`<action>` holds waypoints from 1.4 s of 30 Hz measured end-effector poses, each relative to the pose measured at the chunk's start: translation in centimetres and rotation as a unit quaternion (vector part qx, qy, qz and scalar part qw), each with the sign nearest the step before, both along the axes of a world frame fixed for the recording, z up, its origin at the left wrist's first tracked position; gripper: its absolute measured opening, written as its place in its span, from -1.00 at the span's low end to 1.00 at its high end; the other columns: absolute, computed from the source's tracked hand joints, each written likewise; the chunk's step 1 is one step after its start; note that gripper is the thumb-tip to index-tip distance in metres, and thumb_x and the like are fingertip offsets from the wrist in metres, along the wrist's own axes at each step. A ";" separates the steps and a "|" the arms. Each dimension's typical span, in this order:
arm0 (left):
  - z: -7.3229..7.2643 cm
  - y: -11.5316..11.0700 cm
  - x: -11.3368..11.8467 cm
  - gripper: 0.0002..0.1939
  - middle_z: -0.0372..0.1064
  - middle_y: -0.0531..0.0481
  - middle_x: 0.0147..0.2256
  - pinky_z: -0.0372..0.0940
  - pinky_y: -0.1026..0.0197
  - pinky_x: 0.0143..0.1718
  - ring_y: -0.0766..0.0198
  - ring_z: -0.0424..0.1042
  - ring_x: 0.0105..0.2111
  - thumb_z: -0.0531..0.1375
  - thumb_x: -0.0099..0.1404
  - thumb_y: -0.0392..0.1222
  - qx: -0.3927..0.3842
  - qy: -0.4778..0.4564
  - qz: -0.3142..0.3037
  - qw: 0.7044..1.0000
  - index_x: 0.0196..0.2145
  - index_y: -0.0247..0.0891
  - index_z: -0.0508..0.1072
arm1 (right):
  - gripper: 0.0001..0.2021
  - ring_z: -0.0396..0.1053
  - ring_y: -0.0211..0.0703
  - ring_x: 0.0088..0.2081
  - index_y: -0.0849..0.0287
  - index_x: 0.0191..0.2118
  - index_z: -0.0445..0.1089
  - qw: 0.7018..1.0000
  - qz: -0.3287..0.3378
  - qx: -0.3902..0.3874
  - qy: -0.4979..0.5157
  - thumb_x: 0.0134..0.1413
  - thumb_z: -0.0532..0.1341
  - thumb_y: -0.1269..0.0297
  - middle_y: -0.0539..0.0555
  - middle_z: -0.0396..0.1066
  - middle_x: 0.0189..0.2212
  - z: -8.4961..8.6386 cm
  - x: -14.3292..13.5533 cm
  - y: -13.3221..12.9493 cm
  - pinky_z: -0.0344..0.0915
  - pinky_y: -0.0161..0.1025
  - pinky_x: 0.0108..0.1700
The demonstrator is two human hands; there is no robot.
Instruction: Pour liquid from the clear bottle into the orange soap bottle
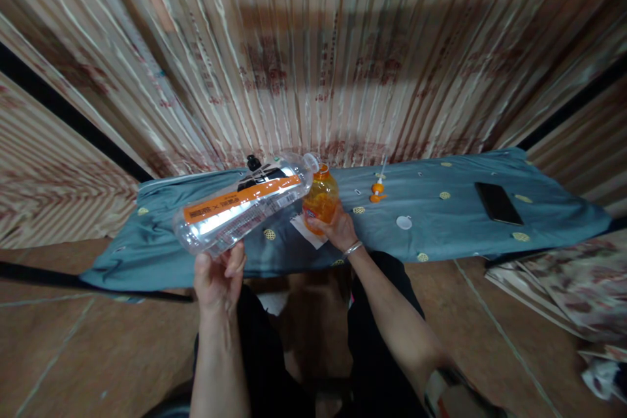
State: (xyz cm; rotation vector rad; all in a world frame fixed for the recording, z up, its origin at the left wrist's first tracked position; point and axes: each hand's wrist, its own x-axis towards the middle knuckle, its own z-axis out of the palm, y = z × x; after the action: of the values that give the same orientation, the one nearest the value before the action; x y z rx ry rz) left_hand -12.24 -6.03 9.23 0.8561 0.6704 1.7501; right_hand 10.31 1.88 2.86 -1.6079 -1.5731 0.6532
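My left hand (219, 274) is closed around the lower side of a large clear bottle (245, 206) with an orange and silver label. The bottle is tilted, its open mouth resting at or just above the neck of an orange see-through bottle (321, 199). That orange bottle stands upright on the cloth, and my right hand (339, 227) grips its lower right side. A white paper (308, 232) lies partly under it. To the right are an orange pump head (377, 189) with a thin tube and a round white cap (404, 223).
A blue-green patterned cloth (441, 235) covers the narrow table. A dark phone-like slab (498, 203) lies at the right. Behind the clear bottle, a black pump top (253, 162) shows. Pleated curtains (313, 46) hang close behind, with dark poles (68, 111) at the sides.
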 end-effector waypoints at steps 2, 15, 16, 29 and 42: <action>0.0 0.0 0.0 -0.42 0.45 -0.07 -0.45 -0.15 0.37 -0.78 0.56 -0.02 -0.77 0.37 -0.06 0.15 -0.001 -0.001 0.003 1.000 -0.17 -0.29 0.48 | -0.35 0.47 0.10 -0.04 0.25 0.04 0.19 1.000 -0.004 -0.004 -0.004 -0.14 0.39 0.07 0.27 0.48 -0.09 0.0 0.0 0.0 0.39 -0.05 -0.01; 0.0 0.1 0.0 -0.38 0.45 -0.05 -0.47 -0.15 0.37 -0.78 0.56 -0.01 -0.79 0.39 -0.12 0.17 -0.001 -0.004 0.009 1.000 -0.20 -0.31 0.48 | -0.38 0.49 0.06 -0.08 0.21 0.02 0.22 0.999 0.001 0.037 0.004 -0.14 0.39 0.07 0.22 0.50 -0.12 -0.7 0.0 0.2 0.43 -0.08 -0.04; -0.1 0.1 0.0 -0.38 0.45 -0.05 -0.47 -0.15 0.37 -0.78 0.56 -0.01 -0.79 0.39 -0.13 0.18 -0.002 -0.002 0.008 1.000 -0.20 -0.31 0.48 | -0.38 0.49 0.07 -0.08 0.23 0.02 0.22 0.999 -0.001 0.032 -0.001 -0.14 0.39 0.07 0.23 0.50 -0.12 -0.6 0.0 0.2 0.42 -0.08 -0.04; 0.1 0.1 0.0 -0.40 0.45 -0.04 -0.48 -0.16 0.36 -0.78 0.56 -0.02 -0.79 0.39 -0.12 0.18 -0.005 0.008 0.005 1.000 -0.23 -0.31 0.48 | -0.37 0.50 0.06 -0.09 0.22 0.01 0.21 1.000 -0.004 0.029 0.003 -0.15 0.39 0.06 0.23 0.50 -0.13 -0.5 0.0 0.1 0.42 -0.09 -0.07; 0.3 0.0 0.3 -0.42 0.42 0.00 -0.48 -0.18 0.37 -0.76 0.57 -0.02 -0.78 0.38 -0.11 0.18 -0.005 0.007 0.011 1.000 -0.22 -0.26 0.48 | -0.33 0.50 0.09 -0.09 0.25 0.05 0.18 1.000 -0.009 0.012 -0.025 -0.13 0.39 0.05 0.26 0.51 -0.13 -0.3 -0.1 0.0 0.43 -0.09 -0.07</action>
State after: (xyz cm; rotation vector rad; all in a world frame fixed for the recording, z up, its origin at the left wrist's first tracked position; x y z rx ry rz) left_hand -11.98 -6.04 9.49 0.8574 0.6997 1.7594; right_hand 10.26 1.91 2.56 -1.6306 -1.5953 0.5856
